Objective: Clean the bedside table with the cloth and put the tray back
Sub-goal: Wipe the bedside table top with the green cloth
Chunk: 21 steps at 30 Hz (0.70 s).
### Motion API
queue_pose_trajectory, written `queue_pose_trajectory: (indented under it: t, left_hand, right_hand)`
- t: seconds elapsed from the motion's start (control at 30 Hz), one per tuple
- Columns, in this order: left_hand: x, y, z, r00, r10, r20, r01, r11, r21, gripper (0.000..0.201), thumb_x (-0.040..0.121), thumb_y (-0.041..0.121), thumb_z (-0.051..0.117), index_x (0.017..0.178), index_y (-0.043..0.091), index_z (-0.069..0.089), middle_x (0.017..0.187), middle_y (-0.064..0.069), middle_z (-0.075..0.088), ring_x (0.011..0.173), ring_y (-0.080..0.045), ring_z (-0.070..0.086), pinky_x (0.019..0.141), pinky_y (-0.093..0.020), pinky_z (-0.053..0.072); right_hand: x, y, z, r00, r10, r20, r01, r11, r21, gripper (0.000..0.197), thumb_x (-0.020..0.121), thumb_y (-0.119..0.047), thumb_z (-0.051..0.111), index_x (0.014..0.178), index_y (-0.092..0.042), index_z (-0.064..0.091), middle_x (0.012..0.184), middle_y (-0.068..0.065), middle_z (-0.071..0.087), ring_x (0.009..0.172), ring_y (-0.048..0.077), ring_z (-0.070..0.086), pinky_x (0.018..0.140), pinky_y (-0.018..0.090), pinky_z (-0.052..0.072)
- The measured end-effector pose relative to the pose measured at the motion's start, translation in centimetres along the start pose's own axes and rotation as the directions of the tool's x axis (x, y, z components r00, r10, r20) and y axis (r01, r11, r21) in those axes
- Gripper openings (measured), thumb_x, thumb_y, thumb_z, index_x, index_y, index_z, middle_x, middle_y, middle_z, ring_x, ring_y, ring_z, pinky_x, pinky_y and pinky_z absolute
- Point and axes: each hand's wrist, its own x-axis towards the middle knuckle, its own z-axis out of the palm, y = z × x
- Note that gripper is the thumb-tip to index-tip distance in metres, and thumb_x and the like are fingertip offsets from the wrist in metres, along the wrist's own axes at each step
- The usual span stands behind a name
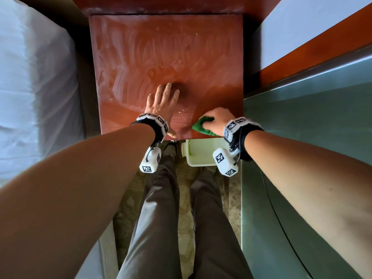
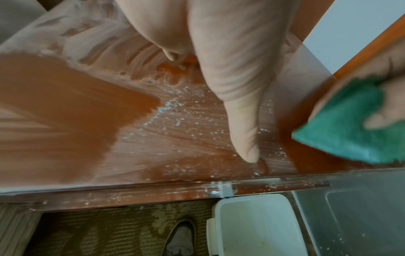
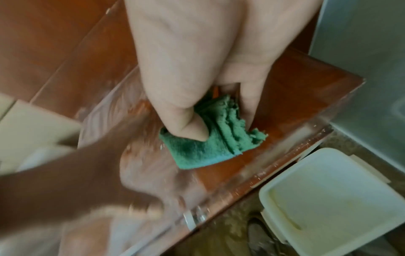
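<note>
The red-brown bedside table (image 1: 141, 47) carries pale dusty smears and white specks (image 2: 175, 104) near its front edge. My left hand (image 1: 163, 101) lies flat on the top near the front, fingers straight, with the thumb (image 2: 241, 121) touching the wood. My right hand (image 1: 217, 121) grips a folded green cloth (image 1: 200, 126) and presses it on the table's near right corner. In the right wrist view the thumb and fingers of that hand (image 3: 197, 60) pinch the cloth (image 3: 208, 143). A pale, empty tray (image 1: 199, 156) sits on the floor below the front edge.
A bed with white sheets (image 1: 30, 87) borders the table on the left. A grey-green glass panel (image 1: 302, 127) with wooden trim stands on the right. My legs and a shoe (image 2: 181, 239) stand on patterned carpet beside the tray (image 2: 258, 225).
</note>
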Motion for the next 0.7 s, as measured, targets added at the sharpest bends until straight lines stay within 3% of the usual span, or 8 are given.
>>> queue_pose_trajectory:
  t: [0.1,0.27,0.4,0.57,0.7]
  left_hand:
    - [-0.8,-2.1,0.4,0.999,-0.033,0.018,0.033,0.999,0.019,0.153,0.043,0.070,0.085,0.154,0.020,-0.008,0.161,-0.010,-0.014,0.148,-0.035,-0.006,0.118,-0.056,0.011]
    - [-1.5,-5.0,1.6,0.998,-0.050,0.047,0.048,0.998,0.043,0.158,0.040,0.073,0.083,0.152,0.019,-0.014,0.159,-0.010,-0.021,0.148,-0.036,-0.009,0.118,-0.056,0.010]
    - [-1.6,-5.4,2.0,0.998,-0.034,0.050,0.031,0.997,0.066,0.159,0.040,0.069,0.085,0.153,0.018,-0.015,0.158,-0.010,-0.026,0.148,-0.037,-0.011,0.119,-0.055,0.010]
    - [-1.5,-5.2,2.1,0.999,-0.038,0.038,0.034,0.996,0.086,0.160,0.040,0.072,0.084,0.153,0.018,-0.016,0.158,-0.010,-0.025,0.148,-0.037,-0.011,0.119,-0.054,0.012]
    - [-1.5,-5.1,2.1,0.998,-0.043,0.038,0.039,0.995,0.095,0.160,0.040,0.073,0.083,0.153,0.018,-0.016,0.158,-0.010,-0.026,0.148,-0.036,-0.010,0.119,-0.054,0.013]
  right_hand:
    - [1.1,0.6,-1.2,0.958,0.125,-0.257,-0.086,0.984,0.157,0.029,0.083,-0.022,0.059,0.109,-0.024,0.071,0.099,-0.003,0.073,0.085,0.015,0.066,0.070,0.021,0.050]
    - [3.3,0.7,-2.1,0.865,0.205,-0.458,-0.113,0.969,0.220,0.037,0.084,-0.021,0.055,0.119,-0.020,0.068,0.115,0.005,0.069,0.107,0.025,0.063,0.089,0.026,0.047]
    - [4.5,-0.1,-1.3,0.872,0.182,-0.455,-0.103,0.976,0.193,0.040,0.085,-0.016,0.054,0.123,-0.019,0.065,0.124,0.006,0.063,0.113,0.025,0.059,0.094,0.025,0.043]
    - [4.1,-1.1,0.7,0.884,0.076,-0.461,-0.013,0.990,0.138,0.039,0.082,-0.014,0.058,0.118,-0.023,0.069,0.121,0.000,0.064,0.107,0.022,0.062,0.088,0.023,0.044]
    - [3.0,-1.5,1.9,0.957,-0.049,-0.286,0.055,0.998,0.012,0.036,0.084,-0.019,0.059,0.116,-0.033,0.068,0.118,-0.011,0.064,0.100,0.016,0.062,0.075,0.020,0.044]
